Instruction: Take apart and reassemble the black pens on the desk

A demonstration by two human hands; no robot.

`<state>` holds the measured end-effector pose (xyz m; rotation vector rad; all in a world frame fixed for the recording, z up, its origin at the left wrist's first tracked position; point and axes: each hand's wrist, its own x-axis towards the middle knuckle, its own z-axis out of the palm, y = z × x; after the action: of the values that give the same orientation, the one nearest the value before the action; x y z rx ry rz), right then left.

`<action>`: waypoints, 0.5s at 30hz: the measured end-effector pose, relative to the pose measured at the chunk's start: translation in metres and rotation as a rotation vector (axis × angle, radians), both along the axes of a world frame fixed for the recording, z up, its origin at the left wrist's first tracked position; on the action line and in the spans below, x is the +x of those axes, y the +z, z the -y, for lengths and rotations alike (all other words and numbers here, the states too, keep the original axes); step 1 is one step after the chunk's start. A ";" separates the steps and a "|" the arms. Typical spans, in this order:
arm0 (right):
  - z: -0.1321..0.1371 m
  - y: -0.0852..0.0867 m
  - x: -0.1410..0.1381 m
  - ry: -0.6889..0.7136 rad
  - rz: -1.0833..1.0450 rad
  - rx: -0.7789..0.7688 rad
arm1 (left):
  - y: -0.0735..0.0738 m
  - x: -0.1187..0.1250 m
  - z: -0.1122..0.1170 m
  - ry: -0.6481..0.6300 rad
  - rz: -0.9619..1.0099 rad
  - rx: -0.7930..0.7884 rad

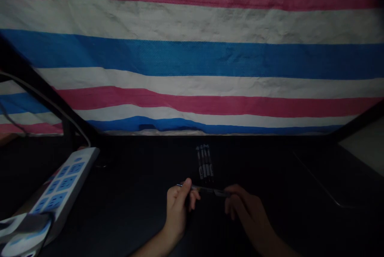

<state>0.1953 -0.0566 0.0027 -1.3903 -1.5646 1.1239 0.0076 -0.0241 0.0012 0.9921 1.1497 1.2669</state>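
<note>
A dark, slim pen point(207, 189) lies crosswise between my two hands, a little above the black table. My left hand point(179, 201) pinches it near its left end, thumb on top, and a thin light tip pokes out past the fingers. At the other end, my right hand point(244, 205) has thumb and fingers closed on the pen; that end is partly hidden. Just beyond the hands, several similar pens point(205, 165) lie side by side in a row on the table, with pale bluish ends pointing away from me.
A white power strip point(72, 181) with blue sockets runs along the left, with a plug and cable point(27, 229) at its near end. A dark flat panel-like object point(336, 177) lies at the right. Striped red, white and blue sheeting point(210, 59) hangs behind the black table point(126, 217).
</note>
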 end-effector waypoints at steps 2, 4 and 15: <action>0.000 0.001 -0.001 -0.028 -0.003 0.015 | 0.000 0.000 0.000 0.007 0.002 0.004; 0.000 0.001 -0.001 -0.038 0.039 0.002 | 0.001 0.001 -0.001 0.021 0.006 -0.002; -0.003 0.001 0.000 0.017 0.151 0.029 | 0.004 0.000 -0.001 0.050 -0.028 -0.012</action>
<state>0.1956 -0.0536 0.0033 -1.4736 -1.6948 1.0224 0.0078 -0.0235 0.0053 0.9805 1.2086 1.2877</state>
